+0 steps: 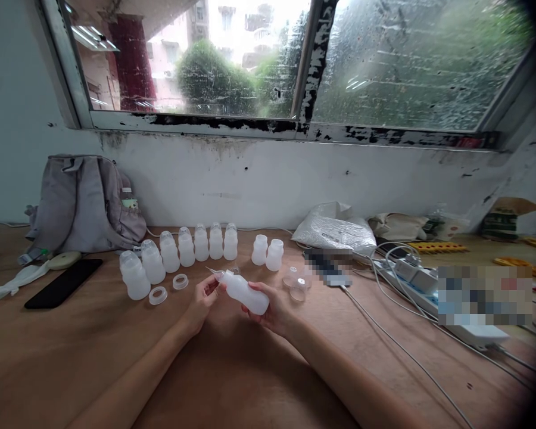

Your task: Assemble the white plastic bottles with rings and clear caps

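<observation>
My right hand (274, 311) is wrapped round the body of a frosted white baby bottle (248, 293), which lies tilted with its mouth end up and to the left. At that end my left hand (205, 298) is closed, its fingertips against a small clear pointed piece (215, 272); its exact shape is hard to make out. Behind my hands several capped baby bottles (170, 253) stand upright in a curved row. Two uncapped bottles (274, 255) stand to the right. Two white collar rings (158, 295) lie at the left, and clear caps (298, 289) lie right of my right hand.
A grey backpack (83, 202) leans on the wall at left, with a black phone (65, 283) before it. On the right are a silver plastic bag (335, 229), a white power strip (464, 326) and a white cable (384, 336) across the wooden table (232, 381).
</observation>
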The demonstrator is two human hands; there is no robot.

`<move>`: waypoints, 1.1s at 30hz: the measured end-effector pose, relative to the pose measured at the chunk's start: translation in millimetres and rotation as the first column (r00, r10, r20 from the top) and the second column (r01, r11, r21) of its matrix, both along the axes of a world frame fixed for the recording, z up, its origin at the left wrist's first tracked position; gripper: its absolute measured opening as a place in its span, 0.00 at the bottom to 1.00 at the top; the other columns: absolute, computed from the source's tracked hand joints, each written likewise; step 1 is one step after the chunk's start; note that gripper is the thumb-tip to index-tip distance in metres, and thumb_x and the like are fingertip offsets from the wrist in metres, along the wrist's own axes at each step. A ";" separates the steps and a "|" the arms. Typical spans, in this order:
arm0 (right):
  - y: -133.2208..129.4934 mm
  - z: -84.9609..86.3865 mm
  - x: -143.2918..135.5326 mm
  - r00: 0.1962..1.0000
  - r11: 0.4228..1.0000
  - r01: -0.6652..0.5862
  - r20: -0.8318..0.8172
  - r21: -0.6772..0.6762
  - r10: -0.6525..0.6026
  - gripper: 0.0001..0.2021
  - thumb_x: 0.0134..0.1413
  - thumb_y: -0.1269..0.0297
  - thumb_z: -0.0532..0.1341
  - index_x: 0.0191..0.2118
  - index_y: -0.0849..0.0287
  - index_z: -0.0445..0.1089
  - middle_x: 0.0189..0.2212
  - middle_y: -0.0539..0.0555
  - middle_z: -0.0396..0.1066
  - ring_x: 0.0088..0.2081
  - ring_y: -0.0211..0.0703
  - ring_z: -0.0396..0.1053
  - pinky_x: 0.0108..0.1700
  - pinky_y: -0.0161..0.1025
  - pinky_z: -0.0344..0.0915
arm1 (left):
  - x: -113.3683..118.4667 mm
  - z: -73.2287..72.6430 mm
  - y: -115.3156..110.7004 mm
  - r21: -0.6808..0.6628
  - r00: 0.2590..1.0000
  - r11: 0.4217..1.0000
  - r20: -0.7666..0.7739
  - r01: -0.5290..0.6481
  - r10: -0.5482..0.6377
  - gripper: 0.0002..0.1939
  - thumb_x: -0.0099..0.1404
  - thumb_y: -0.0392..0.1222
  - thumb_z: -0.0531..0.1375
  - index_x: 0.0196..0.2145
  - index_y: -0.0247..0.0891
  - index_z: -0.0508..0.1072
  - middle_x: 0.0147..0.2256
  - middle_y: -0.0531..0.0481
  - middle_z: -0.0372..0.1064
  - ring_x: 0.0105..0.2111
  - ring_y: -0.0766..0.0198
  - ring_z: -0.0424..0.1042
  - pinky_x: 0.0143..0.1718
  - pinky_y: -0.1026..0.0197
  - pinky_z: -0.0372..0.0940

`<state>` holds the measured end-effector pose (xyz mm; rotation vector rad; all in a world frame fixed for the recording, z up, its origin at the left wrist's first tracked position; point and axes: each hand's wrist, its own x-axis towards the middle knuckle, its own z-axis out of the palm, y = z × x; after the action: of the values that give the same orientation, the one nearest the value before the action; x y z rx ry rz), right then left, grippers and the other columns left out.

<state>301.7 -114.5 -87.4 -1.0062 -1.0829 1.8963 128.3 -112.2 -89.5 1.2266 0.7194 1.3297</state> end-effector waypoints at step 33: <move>2.8 0.2 -4.4 0.725 0.495 -0.174 0.451 0.852 -0.521 0.13 0.55 0.58 0.47 0.40 0.56 0.64 0.41 0.54 0.61 0.43 0.42 0.61 0.43 0.38 0.58 | 8.5 -6.3 -5.1 -0.201 0.999 0.979 0.019 0.042 -0.039 0.19 0.51 0.46 0.61 0.38 0.32 0.69 0.38 0.43 0.69 0.39 0.57 0.68 0.42 0.57 0.61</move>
<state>297.2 -111.7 -87.1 -1.1039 -1.9582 0.4945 136.8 -117.3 -95.8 1.0624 0.7940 1.1997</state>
